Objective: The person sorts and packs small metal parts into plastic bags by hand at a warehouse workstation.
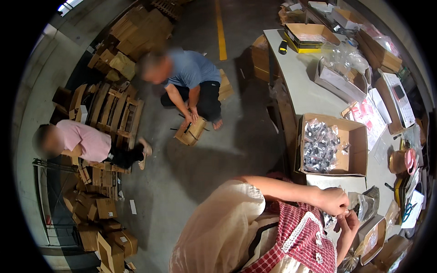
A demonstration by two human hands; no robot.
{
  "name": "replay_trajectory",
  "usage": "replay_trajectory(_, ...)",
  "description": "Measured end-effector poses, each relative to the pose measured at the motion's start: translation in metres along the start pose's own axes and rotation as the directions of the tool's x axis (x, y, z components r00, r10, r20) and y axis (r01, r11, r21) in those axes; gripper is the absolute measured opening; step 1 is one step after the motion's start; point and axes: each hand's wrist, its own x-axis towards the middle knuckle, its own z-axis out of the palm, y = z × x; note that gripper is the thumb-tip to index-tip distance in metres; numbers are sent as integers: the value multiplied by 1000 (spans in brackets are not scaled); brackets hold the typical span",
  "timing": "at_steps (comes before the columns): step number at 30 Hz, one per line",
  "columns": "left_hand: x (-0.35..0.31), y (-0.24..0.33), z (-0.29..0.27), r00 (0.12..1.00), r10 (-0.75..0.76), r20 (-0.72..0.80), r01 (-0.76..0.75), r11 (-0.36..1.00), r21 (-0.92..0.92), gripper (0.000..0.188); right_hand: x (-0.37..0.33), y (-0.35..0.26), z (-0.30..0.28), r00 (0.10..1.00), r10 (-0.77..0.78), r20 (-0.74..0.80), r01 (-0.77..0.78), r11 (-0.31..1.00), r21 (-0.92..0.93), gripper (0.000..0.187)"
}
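My left hand (333,200) is closed, its fingertips meeting those of my right hand (348,226) over the near part of the table. The right hand's fingers are bent in a pinch. Whatever lies between the fingertips is too small and covered to name. Clear plastic bags (364,204), one with something dark in it, lie just beyond both hands. Just past my left forearm stands an open cardboard box (355,148). Small clear packets with dark and grey parts (320,145) fill its left side.
The white table (291,68) also bears open cartons (341,79), papers (366,116), a desk device with keys (398,100) and blue scissors (409,211). On the floor, a person in blue (193,68) squats over a carton (191,132). Another in pink (86,139) is by wooden pallets (114,107).
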Motion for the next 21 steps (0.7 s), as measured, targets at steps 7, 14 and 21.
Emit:
replay_trajectory(7,-13,-1,7,997,-38,-60,45,993,112,13,-9,9,-7,996,55,63,-51,997,-56,13)
replay_trajectory(14,-11,7,4,963,177,-205,-135,970,201,13,6,32,-2,888,-365,-281,264,903,-338,11)
replay_trajectory(21,-4,12,-8,997,-55,56,53,998,41,28,-11,21,2,978,-71,-194,75,997,11,13)
